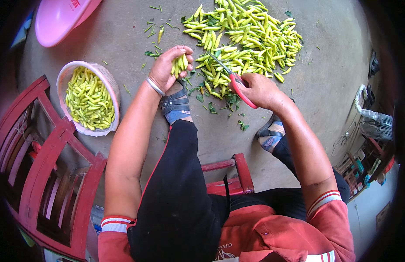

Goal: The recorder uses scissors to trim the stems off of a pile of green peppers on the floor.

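My left hand (171,64), with a metal bangle at the wrist, is closed round a small bunch of yellow-green chili peppers (180,65). In my right hand (260,90) is a pair of scissors (239,85) with red handles, its blades pointing up and left over the near edge of a large heap of chili peppers (248,36) on the concrete floor. The blades look closed or nearly so. Cut green stems (151,30) and leaves (233,100) lie about the heap. To the left, a pink-rimmed plastic basket (116,98) holds many loose peppers.
A pink plastic basin (55,23) stands at the upper left. Red wooden chairs (53,163) are at the left, beside the basket. A red wooden stool (245,173) is beneath me. My sandalled feet (176,101) are near the heap. A fan (376,126) stands at the far right.
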Action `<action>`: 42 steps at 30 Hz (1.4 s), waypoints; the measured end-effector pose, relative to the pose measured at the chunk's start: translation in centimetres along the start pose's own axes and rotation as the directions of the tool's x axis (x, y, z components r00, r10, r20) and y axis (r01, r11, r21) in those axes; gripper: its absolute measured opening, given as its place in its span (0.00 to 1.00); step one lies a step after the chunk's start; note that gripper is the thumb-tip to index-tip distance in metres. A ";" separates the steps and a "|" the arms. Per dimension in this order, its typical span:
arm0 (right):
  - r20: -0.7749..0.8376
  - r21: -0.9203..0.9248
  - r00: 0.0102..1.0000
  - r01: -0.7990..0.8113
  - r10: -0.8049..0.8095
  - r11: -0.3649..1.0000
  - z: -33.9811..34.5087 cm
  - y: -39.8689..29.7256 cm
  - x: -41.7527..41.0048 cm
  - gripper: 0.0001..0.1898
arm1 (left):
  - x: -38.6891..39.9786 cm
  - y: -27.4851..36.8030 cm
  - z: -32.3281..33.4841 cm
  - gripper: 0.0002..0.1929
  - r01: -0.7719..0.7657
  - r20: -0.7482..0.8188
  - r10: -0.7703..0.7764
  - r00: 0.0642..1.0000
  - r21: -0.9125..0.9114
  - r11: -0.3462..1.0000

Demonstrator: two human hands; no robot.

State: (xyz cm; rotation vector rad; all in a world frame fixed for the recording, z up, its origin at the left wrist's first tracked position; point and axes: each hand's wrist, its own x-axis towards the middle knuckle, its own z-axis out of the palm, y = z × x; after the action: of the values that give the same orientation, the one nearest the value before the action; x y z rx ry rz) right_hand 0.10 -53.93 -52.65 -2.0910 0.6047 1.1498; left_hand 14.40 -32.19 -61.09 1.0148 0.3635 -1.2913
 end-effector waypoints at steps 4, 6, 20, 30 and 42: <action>0.049 -0.062 0.998 -0.045 0.048 0.997 -0.8 -1.5 0.6 0.32 | 0.1 -0.6 -0.3 0.10 0.005 -0.022 -0.002 1.000 0.155 0.988; 0.072 -0.078 0.995 -0.059 0.064 0.995 -0.9 -1.5 1.0 0.33 | 0.3 -0.7 -0.4 0.10 -0.001 -0.022 0.005 1.000 0.166 0.986; 0.117 -0.118 0.992 0.054 -0.040 0.992 -1.4 -1.0 0.7 0.29 | 0.4 0.1 1.0 0.12 0.123 -0.180 -0.053 0.982 0.404 0.906; 0.151 -0.181 0.980 0.154 -0.127 0.971 -1.6 -2.2 -2.2 0.26 | 1.3 0.8 1.7 0.12 0.155 -0.079 -0.136 0.988 0.641 0.752; -0.106 -0.096 0.993 0.039 -0.050 0.995 -1.5 -1.1 -1.9 0.25 | 2.6 1.8 2.2 0.12 -0.041 -0.095 0.079 0.992 0.348 0.937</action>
State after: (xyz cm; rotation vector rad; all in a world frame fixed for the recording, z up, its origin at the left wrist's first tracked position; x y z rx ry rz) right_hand 0.71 -54.21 -50.11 -2.2471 0.5610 1.0635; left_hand 16.18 -35.60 -61.06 1.3870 0.1870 -1.2731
